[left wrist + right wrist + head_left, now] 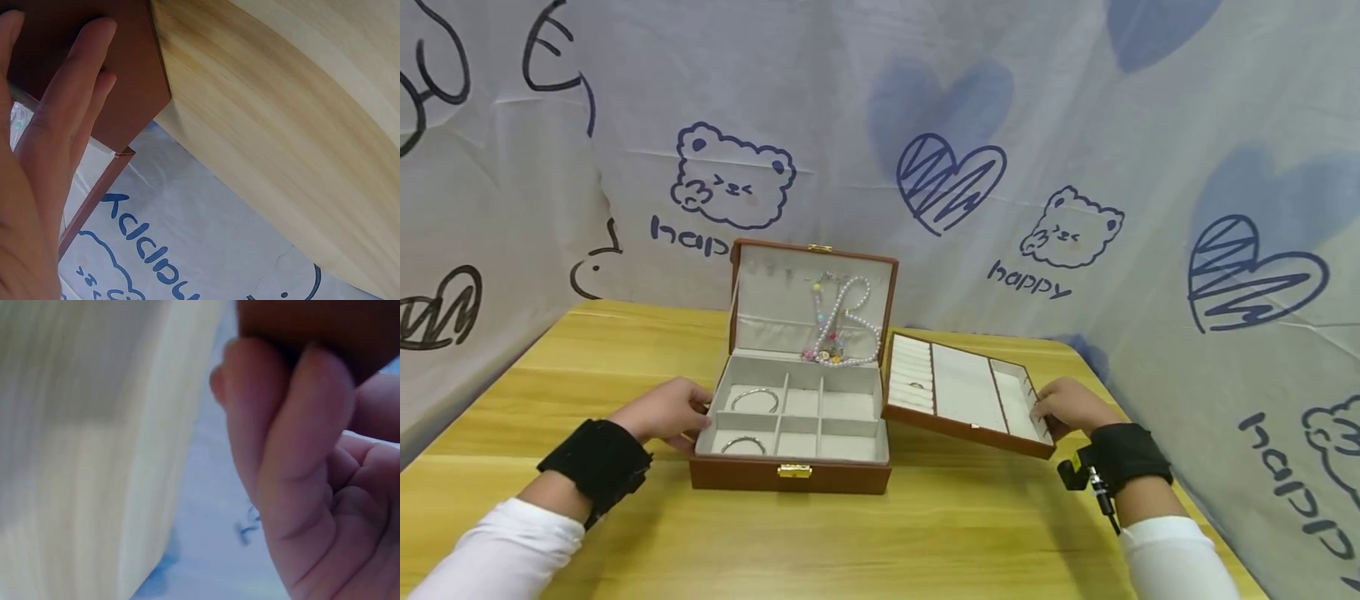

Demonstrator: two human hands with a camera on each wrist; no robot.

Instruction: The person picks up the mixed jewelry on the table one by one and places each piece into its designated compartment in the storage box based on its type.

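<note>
A brown jewelry box stands with its lid raised, showing pale compartments and a gold clasp. My left hand rests at the box's left side; in the left wrist view its extended fingers lie against the brown wall. With my right hand I pinch the right end of a jewelry tray. This tray is tilted, its left end beside the box's right rim. One ring sits among the tray's padded rolls. In the right wrist view, curled fingers hold the brown tray underside.
Two silver bangles, one in the rear left compartment and one in the front left, lie in the box. A pearl necklace and a colorful bead strand hang inside the lid. Printed cloth surrounds the wooden table.
</note>
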